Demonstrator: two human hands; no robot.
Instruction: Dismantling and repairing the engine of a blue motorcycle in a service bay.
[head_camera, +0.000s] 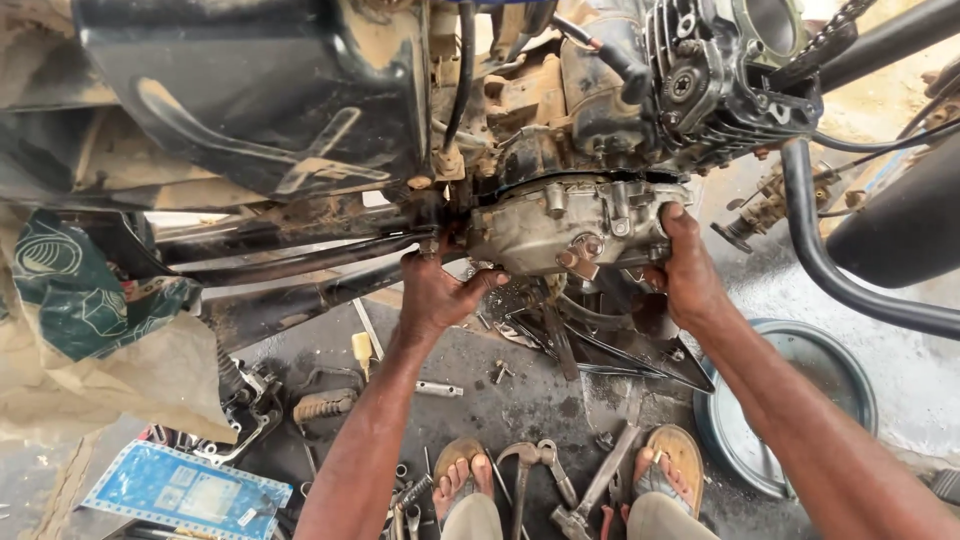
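Grease on the grimy grey metal engine casing (570, 225) under the motorcycle frame could slip it from your left hand (435, 295) and right hand (690, 270), both clamped on its sides, onto your sandalled feet (565, 470) near you.

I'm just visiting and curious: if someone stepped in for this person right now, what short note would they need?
Left hand: gripping the left end of the grey engine case, by the frame tubes.
Right hand: gripping the case's right end.
The case sits low on the motorcycle engine. Its cylinder is open on top.
On the ground: claw hammer, pliers, a yellow-handled screwdriver, loose bolts, round metal pan.
Done: engine partly stripped. Left: the case is not yet free.
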